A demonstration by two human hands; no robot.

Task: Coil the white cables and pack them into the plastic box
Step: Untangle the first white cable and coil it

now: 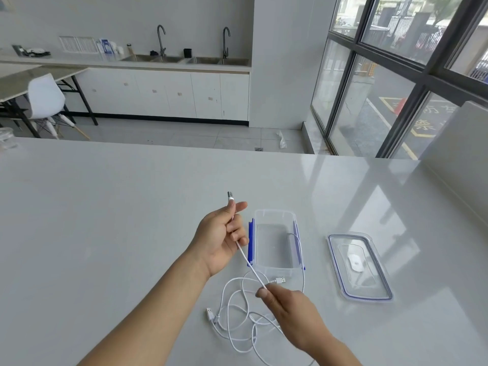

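My left hand [223,237] is raised above the table and pinches a white cable [249,265] near its plug end, which sticks up past my fingertips. The cable runs taut down to my right hand [289,313], which pinches it lower down. Below both hands, loose white cables [237,323] lie tangled on the table, with two USB plugs showing. The clear plastic box [274,215] with blue side clips stands open just right of my left hand; a strand of cable hangs over its right wall.
The box's clear lid [340,260] with a blue seal lies flat to the right of the box. The white table [105,207] stretches wide to the left and back. A clear jar stands at the far left edge.
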